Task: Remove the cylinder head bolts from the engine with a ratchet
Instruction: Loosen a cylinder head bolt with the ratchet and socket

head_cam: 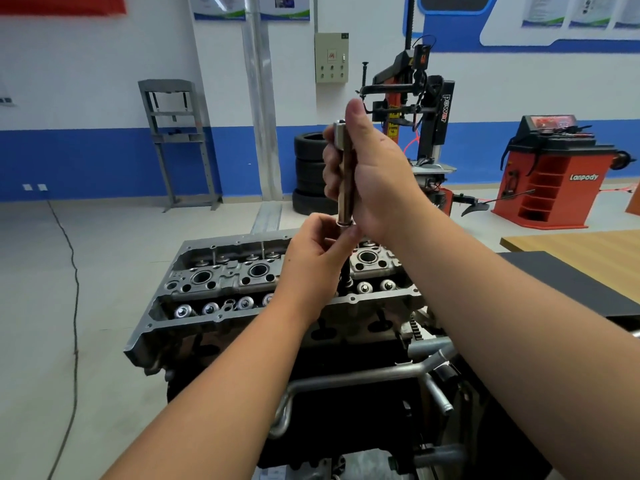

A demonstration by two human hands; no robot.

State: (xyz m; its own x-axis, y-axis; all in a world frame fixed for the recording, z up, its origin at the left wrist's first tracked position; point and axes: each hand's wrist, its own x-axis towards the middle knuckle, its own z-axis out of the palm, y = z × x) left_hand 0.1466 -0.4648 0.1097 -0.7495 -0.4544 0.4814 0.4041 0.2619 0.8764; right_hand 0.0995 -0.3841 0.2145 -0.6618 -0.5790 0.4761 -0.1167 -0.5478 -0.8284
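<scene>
Both forearms reach from the lower edge of the frame up to centre. Right hand is raised at centre frame, thumb pointing up, its grip clamped round a long metal tool held upright; whether this is the ratchet handle or an extension cannot be told. Left hand sits just below, its grip pinching the tool's lower end, where a dark shaft drops into the cylinder head. The cylinder head lies across the centre of the frame atop the engine, valve springs and plug wells exposed. Right of frame: a wooden surface. Background: stacked tyres, tyre changer, red wheel balancer, blue-and-white wall.
</scene>
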